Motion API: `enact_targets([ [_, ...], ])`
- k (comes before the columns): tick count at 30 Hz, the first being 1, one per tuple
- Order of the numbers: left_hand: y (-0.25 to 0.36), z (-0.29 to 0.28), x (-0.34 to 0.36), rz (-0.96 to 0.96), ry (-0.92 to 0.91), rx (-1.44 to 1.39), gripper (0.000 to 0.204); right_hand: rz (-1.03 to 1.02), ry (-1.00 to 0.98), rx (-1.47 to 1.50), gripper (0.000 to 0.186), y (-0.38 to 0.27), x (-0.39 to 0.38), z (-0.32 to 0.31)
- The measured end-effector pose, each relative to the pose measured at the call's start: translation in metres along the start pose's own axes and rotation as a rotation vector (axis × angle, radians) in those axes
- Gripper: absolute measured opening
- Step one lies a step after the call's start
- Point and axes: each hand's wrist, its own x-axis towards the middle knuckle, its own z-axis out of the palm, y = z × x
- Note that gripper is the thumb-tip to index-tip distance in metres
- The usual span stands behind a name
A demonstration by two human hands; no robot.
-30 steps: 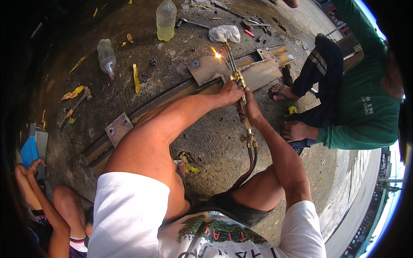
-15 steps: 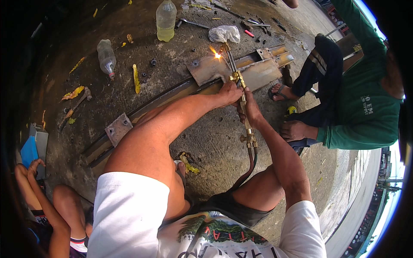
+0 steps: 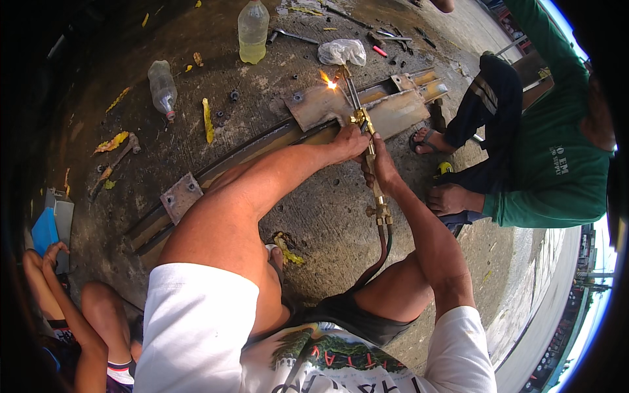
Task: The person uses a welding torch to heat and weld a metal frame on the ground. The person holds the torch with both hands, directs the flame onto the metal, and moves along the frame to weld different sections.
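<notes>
A brass cutting torch (image 3: 371, 156) runs up the middle, gripped by both of my hands. My left hand (image 3: 350, 143) is closed around its front part by the valve block. Further back, my right hand (image 3: 382, 171) wraps the handle, its fingers partly hidden behind it. Two hoses (image 3: 382, 254) trail from the torch's rear end toward my lap. At the tip, a bright orange flame (image 3: 330, 83) meets the far edge of a flat steel plate (image 3: 317, 109). That plate lies on a long steel channel beam (image 3: 262, 139) resting on the ground.
A person in a green shirt (image 3: 557, 150) sits close on the right; another person's arm (image 3: 72, 301) shows at lower left. Beyond the beam stand a bottle of yellowish liquid (image 3: 253, 36), a white plastic bag (image 3: 342, 52) and scattered tools. A hammer (image 3: 114, 167) lies at left.
</notes>
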Motion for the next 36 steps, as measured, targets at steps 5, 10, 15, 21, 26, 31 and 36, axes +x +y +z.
enact_targets([
  [5, -0.002, 0.002, 0.004, -0.013, 0.006, 0.026, 0.041, -0.010, -0.001, -0.010, 0.066, 0.002, 0.003, -0.002],
  [10, -0.015, 0.003, 0.015, 0.017, 0.009, 0.090, 0.042, -0.022, 0.023, -0.024, 0.075, 0.002, 0.004, 0.001],
  [15, -0.015, 0.004, 0.016, 0.033, 0.027, 0.141, 0.041, -0.027, 0.036, -0.014, 0.078, 0.004, 0.005, 0.000],
  [21, -0.003, 0.003, 0.005, 0.007, 0.015, 0.058, 0.043, -0.015, 0.034, -0.018, 0.074, 0.003, 0.003, -0.002],
  [26, -0.005, -0.001, 0.009, 0.015, -0.008, 0.190, 0.042, -0.013, 0.007, -0.018, 0.070, 0.003, 0.005, -0.001],
  [31, -0.004, 0.002, 0.008, -0.036, -0.017, 0.053, 0.042, -0.023, 0.031, -0.002, 0.074, 0.003, 0.003, -0.001],
  [36, -0.009, 0.004, 0.011, -0.028, -0.016, 0.004, 0.042, -0.021, 0.028, -0.002, 0.073, 0.003, 0.002, -0.001],
])
